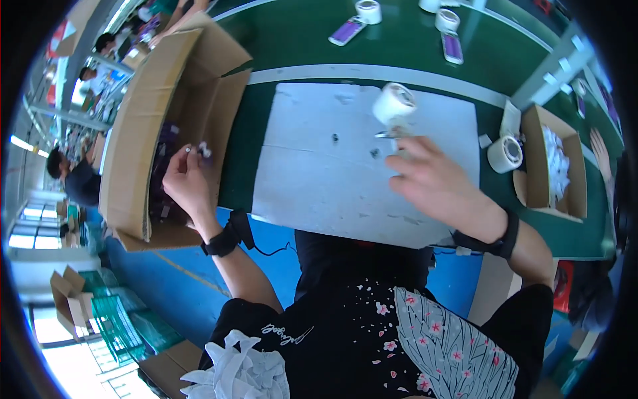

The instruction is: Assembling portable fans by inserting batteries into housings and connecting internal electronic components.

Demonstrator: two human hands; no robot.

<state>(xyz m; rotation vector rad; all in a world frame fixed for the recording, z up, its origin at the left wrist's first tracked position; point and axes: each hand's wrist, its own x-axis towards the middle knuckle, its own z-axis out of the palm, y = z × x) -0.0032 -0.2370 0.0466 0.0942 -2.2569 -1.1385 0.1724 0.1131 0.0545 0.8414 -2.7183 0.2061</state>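
Note:
My left hand (186,183) is at the mouth of a large cardboard box (136,133), thumb and fingertips pinched together on something tiny and pale. Just beside those fingertips is a small white piece (205,150), too small to make out. Purple packages (163,156) lie inside the box. Over the pale grey sheet (312,173), my right hand (435,179) has its fingers curled around something mostly hidden. A shiny metallic tip (384,135) shows at its fingertips. Right beyond them stands a white roll (395,103), slightly blurred, with a see-through piece between roll and hand.
Another white roll (505,154) stands right of the sheet, beside a small cardboard box (555,159) of crumpled white pieces. On the green table's far side, a purple package (347,30) lies by a roll (368,11), another (452,48) nearby. A co-worker's hand (600,153) rests far right.

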